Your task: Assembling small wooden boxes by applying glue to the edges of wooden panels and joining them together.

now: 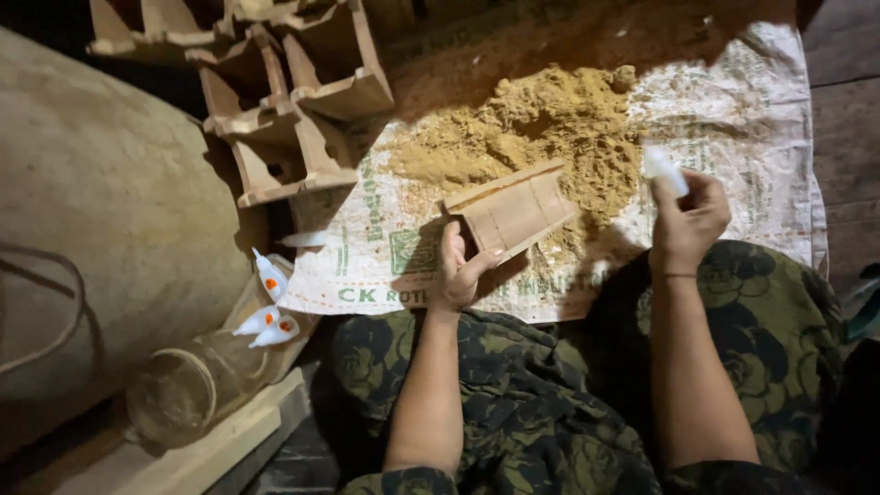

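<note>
Our left hand (456,275) closes its grip around the near end of a small open wooden box (513,211), held tilted just above the woven sack (733,156) spread on the floor. Our right hand (689,220) grips a small white glue bottle (665,168), nozzle up. We judge it wise to keep the box steady and bring the nozzle close to the joint. The sack carries a sawdust heap (541,128); the clear jar (197,380) lies sideways with three more bottles (266,316) at its mouth.

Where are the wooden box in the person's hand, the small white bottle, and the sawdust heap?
wooden box (518,209), head view, on its slatted side.
small white bottle (664,168), head view, on its body above the fingers.
sawdust heap (541,128), head view, on its middle.
</note>
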